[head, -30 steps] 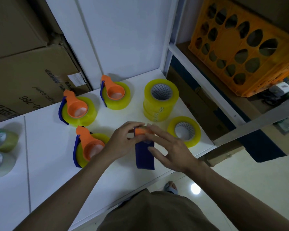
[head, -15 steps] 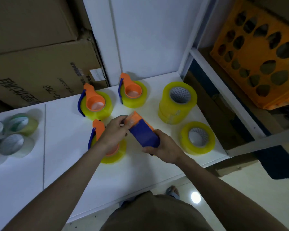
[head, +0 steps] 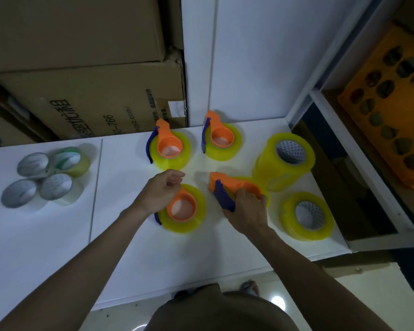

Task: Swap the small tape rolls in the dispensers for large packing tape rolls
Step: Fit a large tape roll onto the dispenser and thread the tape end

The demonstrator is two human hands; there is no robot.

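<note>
Orange dispenser down, right hand on it

Right hand (head: 245, 211) clamped the orange dispenser (head: 234, 189) on the bench (head: 58, 235), long axis running up-left from the fingers. Left hand (head: 161, 189) hovered loosely curled, empty, over a loaded dispenser (head: 182, 209). Spare large roll (head: 306, 216) lay just right of the right hand, the nearer one.

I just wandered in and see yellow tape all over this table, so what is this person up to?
A person is fitting big yellow tape rolls into orange and blue dispensers. The right hand grips one dispenser and presses it down on the white table. The left hand hovers, loosely curled and holding nothing, over a loaded dispenser. Two more loaded ones lie farther back. A stack of yellow rolls and one single roll wait on the right; four small rolls sit off to the left.
</note>
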